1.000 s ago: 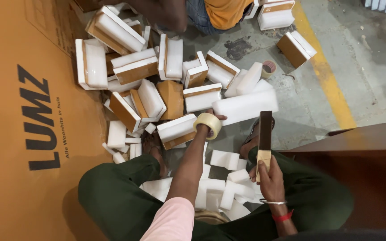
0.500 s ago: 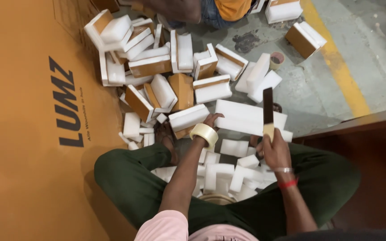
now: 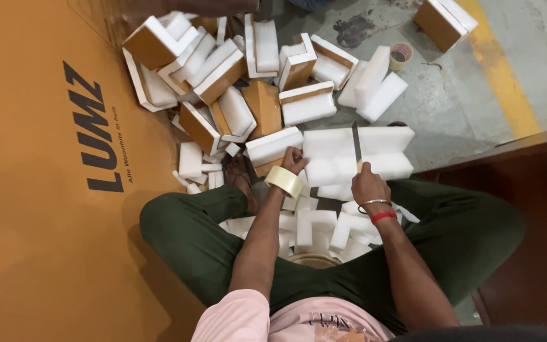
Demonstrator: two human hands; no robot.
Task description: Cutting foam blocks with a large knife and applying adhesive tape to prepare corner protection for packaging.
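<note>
I sit cross-legged on the floor in dark green trousers. My left hand (image 3: 294, 160) rests its fingers on the edge of a large white foam slab (image 3: 375, 155), and a roll of tan tape (image 3: 284, 181) hangs around that wrist. My right hand (image 3: 367, 185) grips a long dark blade (image 3: 356, 142) that stands on the slab with its tip pointing away from me. White foam offcuts (image 3: 311, 225) lie between my legs and in my lap.
A heap of brown cardboard pieces capped with white foam (image 3: 223, 76) lies ahead. A big orange-brown carton (image 3: 39, 190) fills the left. A dark wooden panel (image 3: 533, 209) is at the right. A second tape roll (image 3: 401, 55) and a yellow floor line (image 3: 501, 69) lie beyond.
The view has dropped and closed in. My left hand has come down onto the foam slab's edge, and my right hand has brought the blade onto the slab.
</note>
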